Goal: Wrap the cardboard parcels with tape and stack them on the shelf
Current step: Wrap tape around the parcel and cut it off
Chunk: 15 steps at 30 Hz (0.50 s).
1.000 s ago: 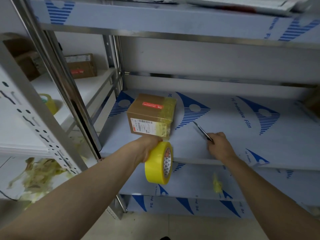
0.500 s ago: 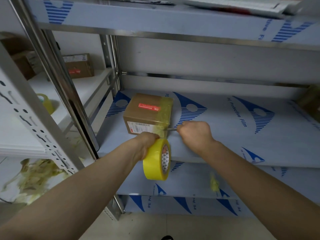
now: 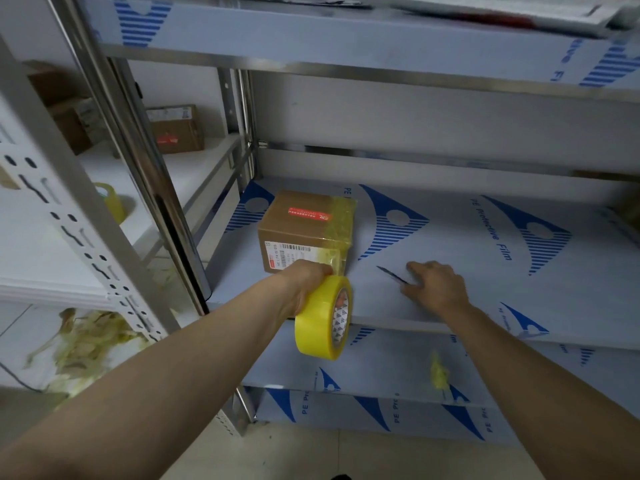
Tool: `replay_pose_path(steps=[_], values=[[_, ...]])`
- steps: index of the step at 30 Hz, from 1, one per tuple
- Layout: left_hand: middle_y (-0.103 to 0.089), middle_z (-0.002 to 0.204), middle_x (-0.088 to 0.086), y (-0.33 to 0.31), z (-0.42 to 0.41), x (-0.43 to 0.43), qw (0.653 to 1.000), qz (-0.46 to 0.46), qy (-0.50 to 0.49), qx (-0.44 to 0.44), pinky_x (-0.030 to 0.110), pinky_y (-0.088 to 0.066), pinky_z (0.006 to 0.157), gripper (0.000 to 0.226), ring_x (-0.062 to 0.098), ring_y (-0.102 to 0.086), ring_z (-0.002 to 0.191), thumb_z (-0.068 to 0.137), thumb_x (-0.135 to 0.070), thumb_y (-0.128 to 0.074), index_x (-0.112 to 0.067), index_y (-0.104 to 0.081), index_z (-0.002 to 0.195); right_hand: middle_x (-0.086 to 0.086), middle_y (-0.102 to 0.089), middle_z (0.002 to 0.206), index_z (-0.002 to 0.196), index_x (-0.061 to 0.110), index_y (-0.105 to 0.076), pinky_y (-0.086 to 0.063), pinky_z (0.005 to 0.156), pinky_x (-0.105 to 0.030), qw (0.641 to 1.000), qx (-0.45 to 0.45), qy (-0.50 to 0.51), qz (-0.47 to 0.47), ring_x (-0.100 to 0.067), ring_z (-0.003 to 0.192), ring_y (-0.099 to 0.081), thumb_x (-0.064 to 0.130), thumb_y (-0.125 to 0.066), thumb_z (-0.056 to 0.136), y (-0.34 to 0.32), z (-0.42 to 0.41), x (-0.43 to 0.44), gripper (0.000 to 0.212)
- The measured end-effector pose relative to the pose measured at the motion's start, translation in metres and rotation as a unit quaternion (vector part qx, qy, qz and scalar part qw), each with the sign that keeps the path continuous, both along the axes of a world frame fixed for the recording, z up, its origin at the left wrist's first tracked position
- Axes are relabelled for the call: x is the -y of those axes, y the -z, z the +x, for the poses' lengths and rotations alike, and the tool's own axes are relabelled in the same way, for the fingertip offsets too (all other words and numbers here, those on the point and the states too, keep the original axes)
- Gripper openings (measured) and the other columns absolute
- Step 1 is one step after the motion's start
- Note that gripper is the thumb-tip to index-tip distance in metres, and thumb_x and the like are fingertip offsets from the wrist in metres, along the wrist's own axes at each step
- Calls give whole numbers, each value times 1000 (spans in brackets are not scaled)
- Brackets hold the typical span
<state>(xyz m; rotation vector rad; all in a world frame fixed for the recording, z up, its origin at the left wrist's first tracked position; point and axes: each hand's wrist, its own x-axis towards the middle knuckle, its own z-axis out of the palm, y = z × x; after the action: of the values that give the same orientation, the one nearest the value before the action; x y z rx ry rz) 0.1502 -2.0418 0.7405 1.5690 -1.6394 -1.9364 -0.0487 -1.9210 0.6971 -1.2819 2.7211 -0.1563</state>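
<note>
A brown cardboard parcel (image 3: 302, 227) with a red label and a barcode sticker sits on the middle shelf (image 3: 450, 244), at its left. Yellow tape bands the parcel's right end. My left hand (image 3: 304, 282) is just in front of the parcel and grips a yellow tape roll (image 3: 322, 318), which hangs over the shelf's front edge. My right hand (image 3: 437, 286) rests palm down on the shelf to the right. A thin dark blade (image 3: 391, 275) lies on the shelf with its rear end between that hand's thumb and fingers. I cannot see whether the fingers still pinch it.
Another parcel (image 3: 176, 133) and a second tape roll (image 3: 112, 202) sit on the neighbouring rack to the left, behind steel uprights (image 3: 145, 174). Crumpled tape scraps (image 3: 86, 337) lie low on the left. A yellow scrap (image 3: 438, 374) sticks to the lower shelf. Another shelf hangs overhead.
My right hand went to the parcel's front right corner with the blade, then drew back to the right and came down on the shelf. The left hand and roll stayed nearly still.
</note>
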Motion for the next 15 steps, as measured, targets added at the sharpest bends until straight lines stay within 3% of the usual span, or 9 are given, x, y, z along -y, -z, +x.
replay_pose_path(steps=[3, 4, 7, 9, 12, 15], values=[[-52, 76, 6, -2, 0, -2, 1000, -1, 2, 0, 31, -44, 53, 14, 21, -53, 65, 94, -22, -57, -16, -45, 92, -14, -52, 135, 135, 11, -52, -33, 104, -36, 962, 46, -81, -256, -31, 126, -45, 20, -45, 100, -23, 24, 28, 36], [-53, 75, 6, -2, 0, -2, 1000, -1, -1, -3, 30, -43, 50, 13, 20, -53, 64, 94, -21, -57, -16, -45, 89, -13, -50, 139, 137, 10, -49, -30, 107, -34, 944, 66, -135, -293, -29, 130, -43, 20, -42, 101, -32, 36, 43, 37], [-57, 77, 7, -3, 0, -5, 1000, 3, -7, -15, 28, -44, 51, 8, 20, -56, 65, 94, -20, -56, -14, -52, 94, -2, -18, 158, 151, 17, -21, -5, 116, -30, 940, 57, -276, -192, -17, 146, -12, 36, -28, 103, -48, 62, 80, 52], [-60, 84, 7, -2, 0, -4, 999, 5, -8, -31, 27, -45, 52, 19, 19, -57, 66, 94, -22, -57, -10, -56, 110, 0, 0, 161, 152, 20, -7, 7, 116, -29, 947, 34, -306, -93, -13, 147, 4, 41, -20, 103, -44, 64, 94, 55], [-62, 105, 11, 3, 1, -4, 1000, -13, 6, -14, 30, -50, 62, 36, 21, -59, 74, 94, -21, -58, -7, -52, 127, 0, 1, 161, 152, 20, -7, 11, 114, -27, 949, 33, -307, -60, -13, 147, 4, 39, -17, 104, -38, 58, 102, 53], [-60, 122, 16, 10, 3, -6, 1000, -21, 12, -3, 36, -52, 82, 44, 30, -62, 98, 93, -20, -59, -5, -48, 133, 0, 0, 161, 152, 21, -6, 11, 113, -26, 947, 27, -315, -63, -13, 147, 3, 40, -17, 104, -34, 57, 103, 53]])
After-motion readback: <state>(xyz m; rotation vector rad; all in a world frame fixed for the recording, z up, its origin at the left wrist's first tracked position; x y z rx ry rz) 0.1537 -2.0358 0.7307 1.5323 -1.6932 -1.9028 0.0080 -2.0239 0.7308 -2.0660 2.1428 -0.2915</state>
